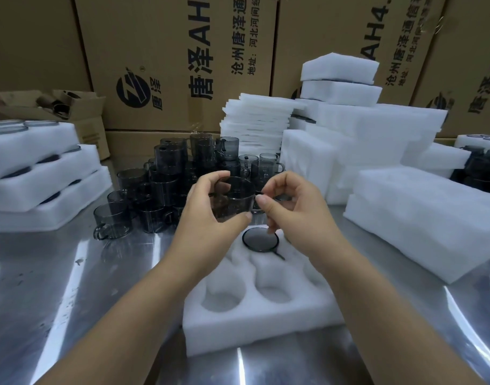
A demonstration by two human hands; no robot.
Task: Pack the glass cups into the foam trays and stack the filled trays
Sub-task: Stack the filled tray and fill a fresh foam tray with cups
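Note:
A smoky grey glass cup (234, 200) hangs in the air above the far end of a white foam tray (255, 326). My left hand (207, 218) grips its body, thumb under the base. My right hand (291, 207) pinches the cup's handle on its right side. One cup (260, 240) sits sunk in a far pocket of the tray, rim up, handle pointing right. The near pockets hold nothing. Behind my hands stands a stacked heap of grey cups (168, 187).
Filled foam trays (40, 173) are stacked at the left, on the steel table (71, 273). Foam blocks and lids (421, 234) pile up at the right and behind. Cardboard boxes (168, 65) wall off the back. A small open carton (71, 107) sits far left.

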